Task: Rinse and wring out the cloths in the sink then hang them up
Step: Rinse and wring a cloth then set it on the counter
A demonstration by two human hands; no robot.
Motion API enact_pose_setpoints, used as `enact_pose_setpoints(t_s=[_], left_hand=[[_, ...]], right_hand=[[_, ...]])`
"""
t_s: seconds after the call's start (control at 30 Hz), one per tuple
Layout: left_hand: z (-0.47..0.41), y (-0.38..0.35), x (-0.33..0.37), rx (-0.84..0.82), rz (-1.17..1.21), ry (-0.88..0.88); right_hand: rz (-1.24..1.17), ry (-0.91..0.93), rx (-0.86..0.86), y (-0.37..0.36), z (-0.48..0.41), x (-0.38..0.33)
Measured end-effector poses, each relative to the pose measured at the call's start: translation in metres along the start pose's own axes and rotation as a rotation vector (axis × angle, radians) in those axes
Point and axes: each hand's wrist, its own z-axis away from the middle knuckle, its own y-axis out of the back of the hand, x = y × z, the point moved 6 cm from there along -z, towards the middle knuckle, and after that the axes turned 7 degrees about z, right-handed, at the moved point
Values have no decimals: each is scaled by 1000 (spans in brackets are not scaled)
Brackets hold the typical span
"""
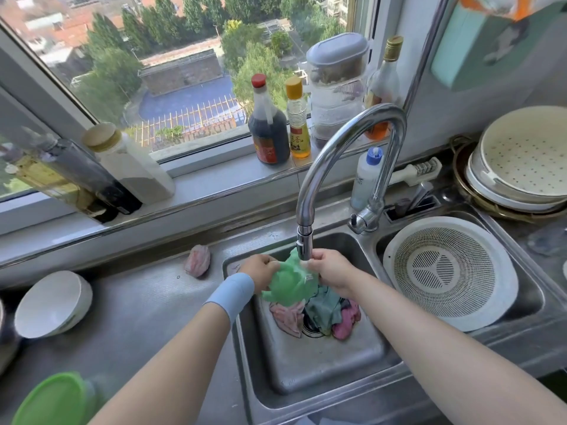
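Both hands [260,269] [333,269] hold green cloth [290,286] over sink [306,372] cloths [325,314].

Steel counter [153,302] w/ double sink [322,363] set in. On counter left: white bowl [53,303], green lid [52,400] at bottom edge, balled pink cloth [198,260] near sink's back-left corner. Left basin floor: pile of pink/teal cloths [322,314] over drain. Right basin: white colander [449,273]. Counter far right: stacked strainer bowls [518,161]. Behind tap: dish soap btl [366,176].
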Motion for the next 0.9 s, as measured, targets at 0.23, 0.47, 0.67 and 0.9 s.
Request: enact_pose_setpoints(t_s=[0.23,0.47,0.67,0.9], left_hand=[[25,-23,-10,-81,432,-38],[60,-10,23,-186,305,-278],[100,29,43,-361,641,-358],[99,68,7,48,-54,-490]], right_hand=[[279,127,-110,-29,33,2],[490,150,136,-22,65,6],[361,235,176,-56,80,-19],[203,212,229,-79,96,-60]])
